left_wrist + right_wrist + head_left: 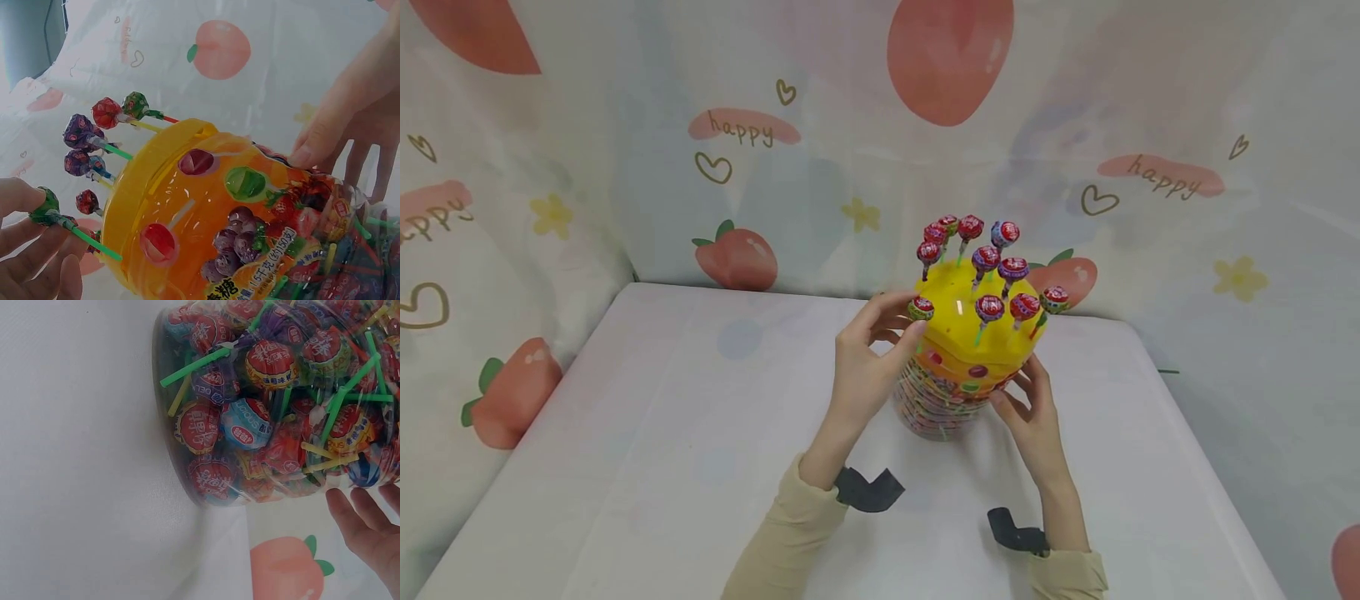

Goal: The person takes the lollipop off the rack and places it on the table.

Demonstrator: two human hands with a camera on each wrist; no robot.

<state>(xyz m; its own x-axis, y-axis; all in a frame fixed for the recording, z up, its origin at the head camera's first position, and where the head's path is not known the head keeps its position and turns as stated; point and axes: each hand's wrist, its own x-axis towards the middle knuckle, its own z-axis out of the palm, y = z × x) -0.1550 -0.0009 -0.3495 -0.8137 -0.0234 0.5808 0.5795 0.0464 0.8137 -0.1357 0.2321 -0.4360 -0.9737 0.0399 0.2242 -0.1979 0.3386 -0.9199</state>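
Note:
A clear plastic jar packed with wrapped lollipops stands on the table, topped by a yellow lid. Several lollipops stand upright by their sticks in the lid. At the lid's left edge my left hand pinches a green-wrapped lollipop by its head between thumb and fingers. Its green stick points toward the lid's rim; whether the tip sits in a hole cannot be told. My right hand holds the jar's right side, thumb at the front, fingers against the wall.
The jar rests on a white-covered table. A printed cloth with peaches and hearts hangs behind it and at the sides. Black straps are on both wrists, below the hands.

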